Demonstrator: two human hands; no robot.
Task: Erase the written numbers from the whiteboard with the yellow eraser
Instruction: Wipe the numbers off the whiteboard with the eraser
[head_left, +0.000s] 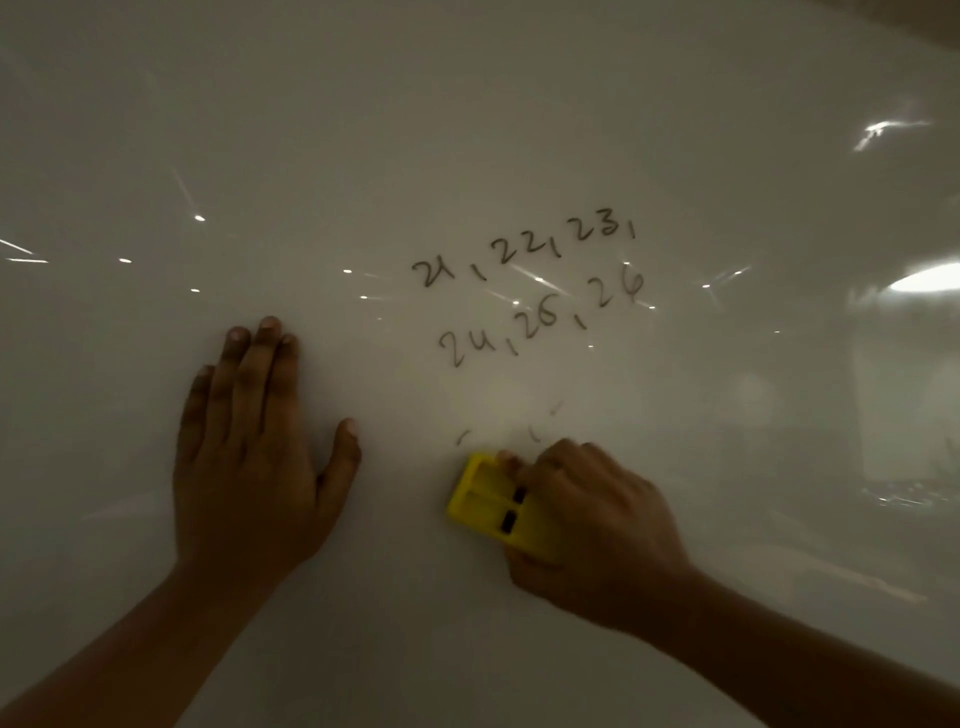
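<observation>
1. whiteboard (519, 130) fills pretty much the whole view, glossy white with a bunch of light glare spots scattered across it, and a big bright one at the far right edge.
2. written numbers (524, 291) sit around the middle, in two slanted rows. top row reads 21, 22, 23, and the row under it looks like 24, 25, 26, though that middle one is kinda scribbly.
3. below those rows there are just a few faint leftover strokes (535, 431), little curved bits, right above the eraser. can't read them as anything.
4. yellow eraser (488, 499) is pressed against the board, near side of the numbers and a bit right of centre. you can see two dark slots on its back.
5. right hand (592, 514) is closed around the eraser, gripping it from the right side with the fingers curled over its top edge. it's a little blurry.
6. left hand (254, 457) is flat on the board, open, fingers together pointing up and thumb sticking out to the right. it's well left of the eraser, not touching it, holding nothing.
7. both forearms come in from the bottom corners, bare.
</observation>
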